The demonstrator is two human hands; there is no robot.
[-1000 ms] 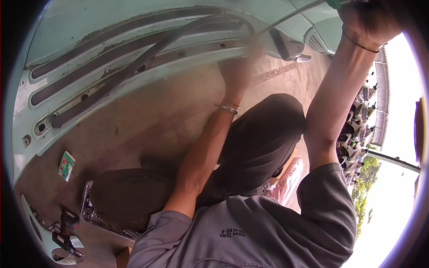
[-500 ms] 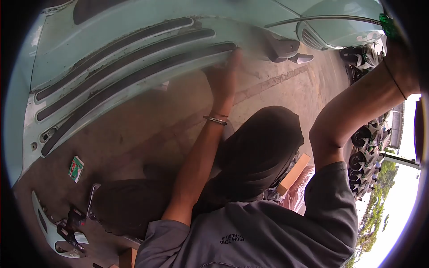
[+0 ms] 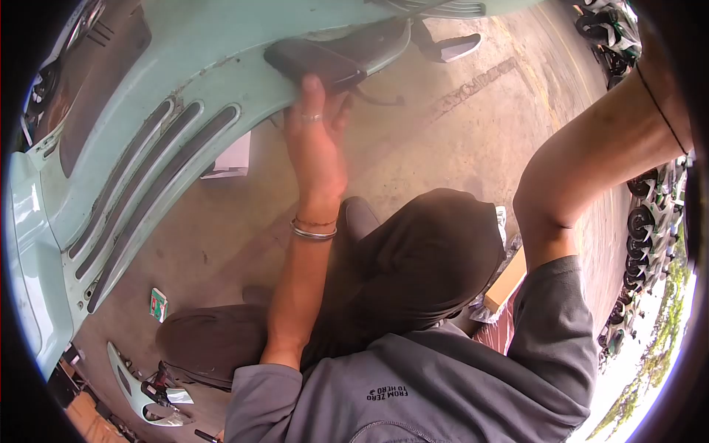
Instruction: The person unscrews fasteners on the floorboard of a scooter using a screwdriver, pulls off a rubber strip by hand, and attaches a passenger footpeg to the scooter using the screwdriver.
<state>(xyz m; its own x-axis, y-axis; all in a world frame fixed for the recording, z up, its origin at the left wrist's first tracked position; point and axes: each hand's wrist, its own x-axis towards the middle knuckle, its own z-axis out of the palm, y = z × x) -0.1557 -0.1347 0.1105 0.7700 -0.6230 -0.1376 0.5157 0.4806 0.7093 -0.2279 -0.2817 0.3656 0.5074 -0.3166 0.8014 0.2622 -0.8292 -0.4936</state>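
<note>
My left hand (image 3: pixel 317 148), with a ring and wrist bands, reaches up to a mint-green scooter body (image 3: pixel 251 81). One finger is stretched against the black footrest (image 3: pixel 317 63) on its side; the others are apart and slightly bent, gripping nothing that I can see. Dark ribbed strips (image 3: pixel 159 199) run along the footboard beside it. My right forearm (image 3: pixel 591 170) is raised at the right, but its hand lies outside the picture. A thin rod (image 3: pixel 428 7), blurred, crosses the top edge near the footrest. Light haze hangs around the body.
A loose mint-green panel (image 3: pixel 136 391) lies on the concrete floor, lower left, near a small green-and-white packet (image 3: pixel 158 304). A white sheet (image 3: pixel 229 155) is below the scooter. A cardboard box (image 3: pixel 505 280) stands by my knee. Rows of motorbikes (image 3: pixel 641 229) line the right.
My view has shifted along the scooter. My left hand has moved from the strip's end to the footrest. The green thing by my right hand has left view, and most of the rod too.
</note>
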